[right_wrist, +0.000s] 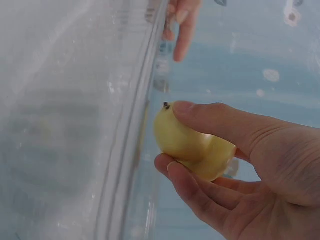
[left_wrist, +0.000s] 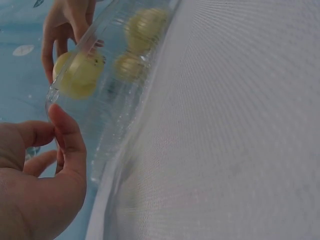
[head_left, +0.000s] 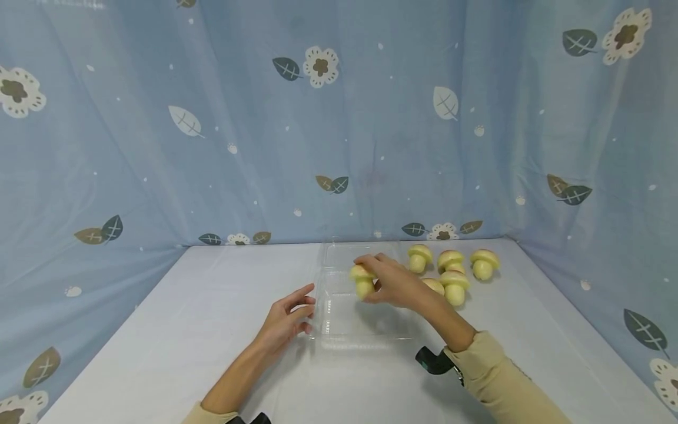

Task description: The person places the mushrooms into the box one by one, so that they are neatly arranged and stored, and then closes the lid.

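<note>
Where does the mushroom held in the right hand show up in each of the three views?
Head: mushroom at centre, over the clear tray.
Left wrist: upper left, seen through the tray wall.
Right wrist: centre, pinched by the right hand.
Shared landmark: the tray's rim.

Pale yellows against blue florals

We see a pale yellow mushroom bun [head_left: 363, 281] with a tiny dark speck, a clear tray [head_left: 339, 324], a white bench [head_left: 159, 341], beige sleeves [head_left: 503, 377], and a blue curtain [head_left: 212, 147] patterned with cream flowers and grey-green, brown leaves.
</note>
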Demonstrator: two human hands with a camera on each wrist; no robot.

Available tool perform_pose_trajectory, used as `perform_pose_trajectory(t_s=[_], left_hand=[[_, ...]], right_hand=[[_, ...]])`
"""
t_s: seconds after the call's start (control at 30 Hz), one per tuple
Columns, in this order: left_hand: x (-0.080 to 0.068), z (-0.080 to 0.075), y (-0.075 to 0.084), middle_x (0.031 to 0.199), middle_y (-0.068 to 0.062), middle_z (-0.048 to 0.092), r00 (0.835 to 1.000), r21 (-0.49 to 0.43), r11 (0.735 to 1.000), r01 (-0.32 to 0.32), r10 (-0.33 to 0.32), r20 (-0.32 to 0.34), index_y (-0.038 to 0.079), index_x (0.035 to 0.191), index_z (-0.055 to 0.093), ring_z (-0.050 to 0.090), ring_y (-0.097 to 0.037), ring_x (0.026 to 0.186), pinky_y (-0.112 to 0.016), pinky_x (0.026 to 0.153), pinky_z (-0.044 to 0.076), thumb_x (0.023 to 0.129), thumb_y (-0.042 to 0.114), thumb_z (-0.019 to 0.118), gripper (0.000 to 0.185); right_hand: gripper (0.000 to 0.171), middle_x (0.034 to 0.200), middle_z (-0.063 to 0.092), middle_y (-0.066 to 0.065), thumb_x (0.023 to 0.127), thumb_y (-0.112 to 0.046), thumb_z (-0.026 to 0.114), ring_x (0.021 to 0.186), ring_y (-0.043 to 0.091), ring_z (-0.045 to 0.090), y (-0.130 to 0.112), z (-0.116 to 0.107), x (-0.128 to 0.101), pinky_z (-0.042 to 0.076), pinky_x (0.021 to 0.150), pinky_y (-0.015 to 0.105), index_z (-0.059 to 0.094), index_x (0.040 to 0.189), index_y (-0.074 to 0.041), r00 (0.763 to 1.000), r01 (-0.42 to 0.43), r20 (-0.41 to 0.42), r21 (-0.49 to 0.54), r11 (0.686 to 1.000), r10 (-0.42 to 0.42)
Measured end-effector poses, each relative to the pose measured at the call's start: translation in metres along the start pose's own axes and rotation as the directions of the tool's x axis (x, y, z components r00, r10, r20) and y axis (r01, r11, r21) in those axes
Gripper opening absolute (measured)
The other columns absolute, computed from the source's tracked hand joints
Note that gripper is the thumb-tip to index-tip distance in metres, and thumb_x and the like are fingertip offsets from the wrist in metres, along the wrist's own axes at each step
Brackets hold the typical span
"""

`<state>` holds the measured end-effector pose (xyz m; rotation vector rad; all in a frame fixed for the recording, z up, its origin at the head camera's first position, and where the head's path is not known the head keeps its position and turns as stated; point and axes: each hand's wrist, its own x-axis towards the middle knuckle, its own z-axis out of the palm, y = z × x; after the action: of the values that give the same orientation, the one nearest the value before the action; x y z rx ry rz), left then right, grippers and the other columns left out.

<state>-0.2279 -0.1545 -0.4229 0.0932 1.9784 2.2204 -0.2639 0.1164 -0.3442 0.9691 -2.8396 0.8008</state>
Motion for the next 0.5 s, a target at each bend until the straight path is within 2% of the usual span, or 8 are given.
perform_pose_trajectory(t_s=[0.2,0.33,0.5], left_hand=[[0.0,0.0,-0.001,0.117,-0.007,0.05,1.0,0.011,1.0,0.0,0.0,0.001,0.009,0.147,0.043,0.052,-0.014,0.088,-0.02,0.057,0.05,0.095,0.003,0.059,0.055],[0.001,0.001,0.0,0.116,-0.006,0.051,1.0,0.008,1.0,-0.007,0.007,-0.002,0.009,0.147,0.044,0.053,-0.013,0.087,-0.021,0.057,0.05,0.095,0.004,0.059,0.055],[0.001,0.001,0.0,0.115,-0.006,0.052,1.0,0.006,1.0,-0.007,0.007,-0.001,0.008,0.147,0.043,0.053,-0.013,0.087,-0.021,0.056,0.05,0.095,0.004,0.059,0.055]], right_hand=[[0.069,0.117,0.06,0.01,0.076,-0.018,0.084,0.092,0.023,0.061,-0.009,0.007,0.009,0.051,0.075,0.029,0.051,0.137,-0.014,1.0,0.009,0.007,-0.027,1.0,-0.009],[0.067,0.115,0.063,0.005,0.076,-0.019,0.084,0.095,0.02,0.057,-0.013,0.012,0.016,0.049,0.079,0.031,0.053,0.134,-0.012,0.999,0.049,0.018,-0.058,0.997,-0.048],[0.069,0.109,0.064,0.005,0.075,-0.02,0.085,0.091,0.016,0.055,-0.017,0.018,0.024,0.048,0.079,0.032,0.052,0.135,-0.009,0.995,0.048,0.085,-0.035,0.998,-0.045]])
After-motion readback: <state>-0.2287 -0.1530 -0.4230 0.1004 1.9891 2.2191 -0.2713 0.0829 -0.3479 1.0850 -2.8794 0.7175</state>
